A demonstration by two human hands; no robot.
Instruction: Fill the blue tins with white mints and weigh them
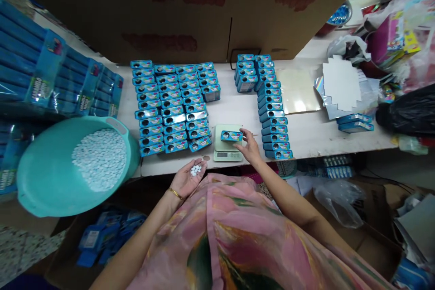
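My left hand (pixel 183 183) is palm up in front of the table edge, cupped around several small white mints (pixel 195 170). A small blue tin (pixel 231 136) sits on the pale green digital scale (pixel 228 146), whose display is too small to read. At the tin's right end, my right hand (pixel 250 148) has its thumb and fingers around the corner. Left of the scale stand rows of similar blue tins (pixel 173 110), some with a dark round opening on top. Another column of blue tins (pixel 273 113) stands to the right of the scale.
A large turquoise tub (pixel 47 167) of white mints stands at the left, beside stacked wrapped blue packs (pixel 20 54). A big cardboard box (pixel 210 18) closes off the back. White card sheets (pixel 340 82), two blue packs (pixel 355 123) and plastic bags crowd the right.
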